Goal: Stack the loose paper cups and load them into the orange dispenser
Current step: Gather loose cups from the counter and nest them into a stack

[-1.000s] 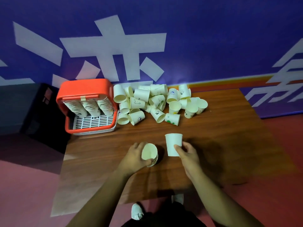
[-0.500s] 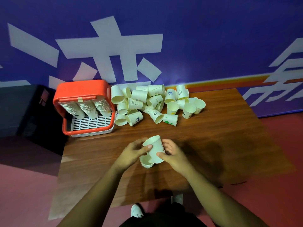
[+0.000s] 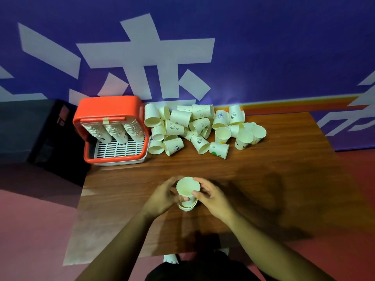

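Two white paper cups, nested one inside the other (image 3: pixel 187 191), stand mouth-up near the front middle of the wooden table (image 3: pixel 263 179). My left hand (image 3: pixel 162 196) grips the nested pair from the left and my right hand (image 3: pixel 211 196) from the right, its thumb on the upper cup's rim. A pile of several loose paper cups (image 3: pixel 194 128) lies at the back of the table, most tipped on their sides. The orange dispenser (image 3: pixel 110 110) stands open at the back left, with three rows of stacked cups (image 3: pixel 114 131) inside over a white grid tray.
A blue wall with large white characters runs right behind the table. A dark box (image 3: pixel 40 134) sits left of the dispenser, off the table. The table's left edge passes just beyond the dispenser. Red floor surrounds the table, and my shoes (image 3: pixel 171 258) show below its front edge.
One second ago my hands held separate cups. They came together, and the right-hand cup has been pushed down into the left-hand one. The view has shifted slightly.
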